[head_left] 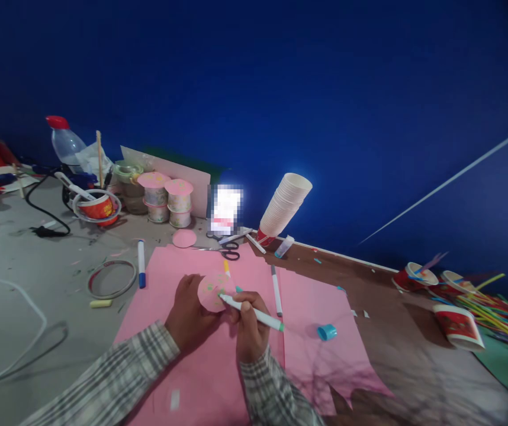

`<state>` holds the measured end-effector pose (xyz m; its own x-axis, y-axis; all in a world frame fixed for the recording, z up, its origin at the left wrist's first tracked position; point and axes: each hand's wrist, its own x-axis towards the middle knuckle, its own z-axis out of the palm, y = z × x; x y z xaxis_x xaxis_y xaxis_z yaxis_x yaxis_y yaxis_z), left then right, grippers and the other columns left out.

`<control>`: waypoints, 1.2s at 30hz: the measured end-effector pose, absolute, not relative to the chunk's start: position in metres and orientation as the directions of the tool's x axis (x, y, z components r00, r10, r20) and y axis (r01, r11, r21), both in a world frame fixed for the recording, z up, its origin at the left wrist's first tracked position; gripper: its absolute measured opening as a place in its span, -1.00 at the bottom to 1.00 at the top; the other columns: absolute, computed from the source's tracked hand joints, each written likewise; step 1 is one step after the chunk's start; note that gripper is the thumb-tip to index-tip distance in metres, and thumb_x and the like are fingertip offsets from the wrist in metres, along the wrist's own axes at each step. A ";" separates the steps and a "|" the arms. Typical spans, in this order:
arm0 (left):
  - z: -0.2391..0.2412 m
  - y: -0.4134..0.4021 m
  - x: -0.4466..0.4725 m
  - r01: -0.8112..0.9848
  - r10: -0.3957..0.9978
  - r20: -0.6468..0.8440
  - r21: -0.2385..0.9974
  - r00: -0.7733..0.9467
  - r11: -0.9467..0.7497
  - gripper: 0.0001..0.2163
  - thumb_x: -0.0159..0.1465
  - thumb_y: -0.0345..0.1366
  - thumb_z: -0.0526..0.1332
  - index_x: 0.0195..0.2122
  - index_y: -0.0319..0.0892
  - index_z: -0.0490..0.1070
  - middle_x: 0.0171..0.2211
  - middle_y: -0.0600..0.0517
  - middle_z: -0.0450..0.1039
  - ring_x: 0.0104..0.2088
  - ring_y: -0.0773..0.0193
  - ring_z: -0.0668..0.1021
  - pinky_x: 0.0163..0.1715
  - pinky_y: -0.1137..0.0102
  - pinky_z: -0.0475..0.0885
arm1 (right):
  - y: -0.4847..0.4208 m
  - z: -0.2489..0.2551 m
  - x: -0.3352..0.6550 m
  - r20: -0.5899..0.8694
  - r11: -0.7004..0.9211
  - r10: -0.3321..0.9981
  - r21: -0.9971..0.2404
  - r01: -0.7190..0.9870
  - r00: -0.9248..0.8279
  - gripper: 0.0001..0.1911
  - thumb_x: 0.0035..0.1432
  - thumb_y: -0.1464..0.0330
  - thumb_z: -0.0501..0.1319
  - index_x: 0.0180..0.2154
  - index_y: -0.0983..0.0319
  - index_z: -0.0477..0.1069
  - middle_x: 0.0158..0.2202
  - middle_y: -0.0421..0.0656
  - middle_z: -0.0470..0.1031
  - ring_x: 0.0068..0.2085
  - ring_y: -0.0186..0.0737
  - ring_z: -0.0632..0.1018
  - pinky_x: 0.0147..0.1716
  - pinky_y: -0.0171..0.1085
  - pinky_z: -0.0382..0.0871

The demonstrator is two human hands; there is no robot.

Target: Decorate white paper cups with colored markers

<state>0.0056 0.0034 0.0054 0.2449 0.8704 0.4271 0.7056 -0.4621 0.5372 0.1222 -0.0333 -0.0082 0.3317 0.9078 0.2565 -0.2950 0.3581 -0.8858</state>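
My left hand (190,313) is closed around the edge of a round pink paper piece (212,290) that carries small green and yellow marks. Whether the disc is loose or tops a small cup or spool is hidden by my fingers. In my right hand (251,325) is a white marker (258,315) with a green end, its tip touching the disc. Both hands are above pink paper sheets (201,378). Just behind the disc lies a marker with a yellow end (226,268). A grey-capped marker (276,290) lies to the right.
Decorated pink-topped spools (179,201) stand at the back left, near scissors (230,251). A tall stack of paper cups (285,204) leans by the blue wall. Left are a tape roll (112,279) and a blue-capped marker (141,263); right, a blue cap (327,332) and a tipped cup (458,327).
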 end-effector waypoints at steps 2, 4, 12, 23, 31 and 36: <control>0.008 0.003 0.006 0.700 0.870 0.429 0.543 0.245 -0.465 -0.91 -0.16 -0.24 0.24 -0.65 -0.08 0.34 -0.58 0.05 0.32 -0.46 0.09 0.35 -0.37 0.16 0.23 | -0.033 -0.007 0.122 0.247 0.356 0.902 -0.890 -0.285 0.355 -0.80 0.08 0.28 0.14 -0.42 0.23 0.48 -0.74 -0.33 0.27 -0.70 -0.32 0.27 -0.68 -0.35 0.18; 0.009 0.003 0.006 0.697 0.869 0.430 0.545 0.245 -0.466 -0.90 -0.15 -0.21 0.24 -0.65 -0.07 0.34 -0.58 0.05 0.32 -0.46 0.09 0.35 -0.37 0.16 0.23 | -0.033 -0.006 0.121 0.241 0.355 0.893 -0.896 -0.267 0.379 -0.79 0.07 0.27 0.14 -0.42 0.23 0.48 -0.74 -0.33 0.28 -0.71 -0.32 0.27 -0.69 -0.35 0.17; 0.004 0.004 0.005 0.706 0.875 0.426 0.546 0.231 -0.452 -0.88 -0.16 -0.21 0.25 -0.63 -0.07 0.33 -0.56 0.05 0.34 -0.44 0.08 0.37 -0.35 0.16 0.26 | -0.032 -0.010 0.123 0.250 0.353 0.900 -0.899 -0.261 0.357 -0.80 0.09 0.26 0.14 -0.41 0.22 0.48 -0.73 -0.33 0.27 -0.69 -0.30 0.29 -0.64 -0.32 0.23; 0.004 0.004 0.005 0.714 0.869 0.431 0.527 0.243 -0.462 -0.88 -0.15 -0.18 0.23 -0.63 -0.07 0.37 -0.56 0.04 0.34 -0.43 0.08 0.36 -0.33 0.14 0.27 | -0.032 -0.010 0.124 0.265 0.358 0.907 -0.895 -0.268 0.328 -0.81 0.11 0.29 0.13 -0.39 0.22 0.47 -0.72 -0.34 0.27 -0.68 -0.30 0.29 -0.63 -0.31 0.24; 0.002 0.005 0.004 0.696 0.869 0.434 0.549 0.236 -0.463 -0.86 -0.17 -0.18 0.26 -0.61 -0.07 0.36 -0.56 0.05 0.33 -0.43 0.07 0.37 -0.31 0.14 0.25 | -0.031 -0.008 0.122 0.235 0.349 0.895 -0.899 -0.266 0.378 -0.79 0.07 0.26 0.15 -0.43 0.23 0.48 -0.74 -0.34 0.26 -0.70 -0.31 0.29 -0.66 -0.31 0.24; 0.003 0.005 0.003 0.691 0.876 0.418 0.561 0.240 -0.457 -0.85 -0.17 -0.16 0.27 -0.61 -0.08 0.36 -0.54 0.04 0.33 -0.43 0.05 0.37 -0.34 0.15 0.24 | -0.032 -0.011 0.125 0.223 0.341 0.904 -0.891 -0.299 0.364 -0.79 0.08 0.26 0.14 -0.42 0.23 0.48 -0.74 -0.33 0.28 -0.69 -0.29 0.31 -0.67 -0.32 0.22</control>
<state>0.0035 0.0046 0.0029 0.2400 0.8762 0.4179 0.6908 -0.4566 0.5607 0.1251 -0.0315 -0.0106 0.3644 0.9041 0.2233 -0.2995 0.3408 -0.8912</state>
